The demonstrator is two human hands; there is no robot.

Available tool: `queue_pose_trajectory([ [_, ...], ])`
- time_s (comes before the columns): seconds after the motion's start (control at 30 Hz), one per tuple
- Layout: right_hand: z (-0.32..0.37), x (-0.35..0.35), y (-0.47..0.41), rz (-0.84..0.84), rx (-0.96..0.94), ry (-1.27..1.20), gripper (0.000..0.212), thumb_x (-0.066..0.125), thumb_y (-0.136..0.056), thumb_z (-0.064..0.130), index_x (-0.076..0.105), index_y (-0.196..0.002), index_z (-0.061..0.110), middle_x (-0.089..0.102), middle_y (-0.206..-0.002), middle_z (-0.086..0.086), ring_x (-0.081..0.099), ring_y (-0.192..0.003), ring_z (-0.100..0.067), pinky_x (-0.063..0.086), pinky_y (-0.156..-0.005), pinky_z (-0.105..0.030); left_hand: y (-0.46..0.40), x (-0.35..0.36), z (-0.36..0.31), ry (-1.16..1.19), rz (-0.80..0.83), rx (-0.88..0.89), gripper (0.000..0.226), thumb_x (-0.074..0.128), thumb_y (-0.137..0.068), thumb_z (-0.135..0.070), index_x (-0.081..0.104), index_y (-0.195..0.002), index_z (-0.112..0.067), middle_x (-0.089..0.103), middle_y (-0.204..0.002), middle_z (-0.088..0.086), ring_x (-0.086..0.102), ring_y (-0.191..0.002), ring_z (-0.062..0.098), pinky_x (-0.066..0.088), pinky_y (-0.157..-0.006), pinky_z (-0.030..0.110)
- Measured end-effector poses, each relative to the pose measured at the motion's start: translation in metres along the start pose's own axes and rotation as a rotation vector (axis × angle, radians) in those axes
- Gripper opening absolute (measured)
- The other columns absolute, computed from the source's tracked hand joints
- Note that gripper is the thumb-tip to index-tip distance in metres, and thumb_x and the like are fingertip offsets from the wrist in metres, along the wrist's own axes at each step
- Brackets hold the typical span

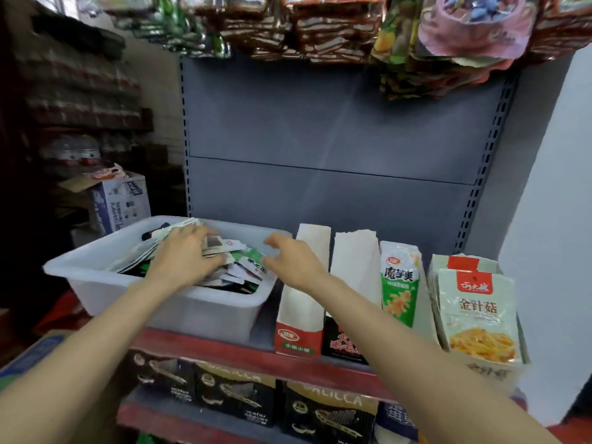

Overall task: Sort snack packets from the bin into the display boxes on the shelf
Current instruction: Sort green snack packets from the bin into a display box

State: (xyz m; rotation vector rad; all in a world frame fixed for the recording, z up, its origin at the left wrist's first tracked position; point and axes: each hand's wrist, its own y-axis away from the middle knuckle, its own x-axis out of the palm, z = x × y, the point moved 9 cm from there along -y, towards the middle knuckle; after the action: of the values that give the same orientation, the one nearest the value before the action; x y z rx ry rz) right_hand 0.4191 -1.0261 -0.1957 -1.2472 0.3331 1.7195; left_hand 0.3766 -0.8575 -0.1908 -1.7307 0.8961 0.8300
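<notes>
Grey shelf point(336, 123), white bin point(205, 312); left hand point(182, 254) grip on packets point(237, 267) unclear, right hand point(294, 264) grip released.

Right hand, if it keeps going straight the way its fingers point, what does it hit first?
Probably the snack packets heaped in the white bin. The right hand hovers open, fingers aimed left and forward over the bin's right rim; depth is uncertain.
</notes>
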Motion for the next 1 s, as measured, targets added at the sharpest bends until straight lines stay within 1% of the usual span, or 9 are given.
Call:
queue_pose_trajectory([
  [0.17, 0.02, 0.033, -0.02, 0.13, 0.041, 0.371, 0.031, 0.045, -0.095, 0.027, 0.051, -0.12, 0.009, 0.063, -0.113, -0.016, 0.052, -0.112, -0.034, 0.028, -0.106, -0.04, 0.003, 0.019, 0.036, 0.087, 0.111, -0.092, 0.066, 0.062, -0.078, -0.059, 0.05, -0.133, -0.024, 0.048, -0.141, 0.006, 0.043, -0.128, 0.028, 0.038, -0.102, 0.038],
  [0.23, 0.021, 0.041, -0.026, 0.156, 0.055, 0.38, 0.012, 0.047, -0.092, 0.02, 0.053, -0.09, 0.01, 0.061, -0.087, -0.009, 0.052, -0.095, -0.03, 0.035, -0.09, -0.033, 0.004, 0.016, 0.035, 0.097, 0.074, -0.087, 0.063, 0.062, -0.076, -0.06, 0.053, -0.13, -0.027, 0.053, -0.136, 0.004, 0.047, -0.124, 0.028, 0.041, -0.099, 0.038],
  [0.27, 0.021, 0.043, -0.028, 0.156, 0.068, 0.368, 0.017, 0.048, -0.091, 0.017, 0.047, -0.075, 0.012, 0.053, -0.074, -0.005, 0.049, -0.087, -0.029, 0.036, -0.075, -0.03, 0.004, 0.015, 0.035, 0.097, 0.07, -0.085, 0.063, 0.062, -0.076, -0.061, 0.053, -0.13, -0.028, 0.054, -0.136, 0.002, 0.047, -0.125, 0.027, 0.041, -0.099, 0.04],
  [0.37, 0.022, 0.043, -0.036, 0.085, 0.058, 0.331, 0.021, 0.044, -0.092, 0.011, 0.045, -0.07, 0.009, 0.05, -0.072, -0.008, 0.047, -0.079, -0.03, 0.033, -0.061, -0.029, 0.006, 0.016, 0.037, 0.107, 0.075, -0.089, 0.064, 0.061, -0.076, -0.062, 0.052, -0.131, -0.03, 0.052, -0.138, -0.001, 0.045, -0.127, 0.025, 0.04, -0.101, 0.04],
  [0.5, 0.02, 0.02, -0.031, -0.143, 0.026, -0.043, 0.025, 0.043, -0.093, 0.01, 0.048, -0.068, 0.011, 0.049, -0.062, -0.005, 0.045, -0.068, -0.027, 0.033, -0.059, -0.032, 0.004, 0.017, 0.038, 0.118, 0.068, -0.083, 0.066, 0.061, -0.075, -0.064, 0.052, -0.131, -0.03, 0.051, -0.138, -0.001, 0.045, -0.126, 0.024, 0.04, -0.101, 0.041],
  [0.63, 0.017, -0.007, -0.013, -0.279, 0.005, -0.311, 0.016, 0.043, -0.094, 0.009, 0.058, -0.09, 0.01, 0.062, -0.08, -0.004, 0.055, -0.073, -0.016, 0.042, -0.063, -0.025, 0.005, 0.015, 0.037, 0.121, 0.052, -0.084, 0.066, 0.061, -0.076, -0.062, 0.05, -0.133, -0.029, 0.049, -0.141, -0.003, 0.044, -0.128, 0.023, 0.039, -0.102, 0.041],
  [0.7, 0.011, -0.019, -0.005, -0.334, 0.014, -0.42, 0.018, 0.042, -0.095, 0.008, 0.06, -0.091, 0.007, 0.063, -0.086, -0.006, 0.059, -0.081, -0.02, 0.048, -0.071, -0.034, 0.007, 0.012, 0.034, 0.092, 0.04, -0.077, 0.065, 0.06, -0.077, -0.062, 0.05, -0.133, -0.029, 0.049, -0.14, -0.003, 0.043, -0.128, 0.023, 0.037, -0.103, 0.04],
  [0.87, -0.005, -0.036, 0.013, -0.292, 0.14, -0.778, 0.025, 0.041, -0.093, 0.004, 0.058, -0.081, 0.017, 0.062, -0.081, -0.004, 0.062, -0.07, -0.017, 0.054, -0.064, -0.036, 0.007, 0.008, 0.021, 0.003, 0.058, -0.048, 0.061, 0.059, -0.081, -0.058, 0.047, -0.134, -0.03, 0.047, -0.141, -0.005, 0.037, -0.133, 0.02, 0.022, -0.109, 0.047],
  [1.0, -0.014, -0.056, 0.028, -0.303, 0.153, -0.89, 0.029, 0.04, -0.092, 0.004, 0.058, -0.076, 0.02, 0.062, -0.072, 0.002, 0.06, -0.061, -0.012, 0.052, -0.051, -0.026, 0.011, 0.001, -0.035, 0.274, 0.022, 0.151, 0.055, 0.063, -0.085, -0.043, 0.047, -0.135, -0.025, 0.053, -0.134, 0.0, 0.045, -0.126, 0.021, 0.033, -0.105, 0.039],
])
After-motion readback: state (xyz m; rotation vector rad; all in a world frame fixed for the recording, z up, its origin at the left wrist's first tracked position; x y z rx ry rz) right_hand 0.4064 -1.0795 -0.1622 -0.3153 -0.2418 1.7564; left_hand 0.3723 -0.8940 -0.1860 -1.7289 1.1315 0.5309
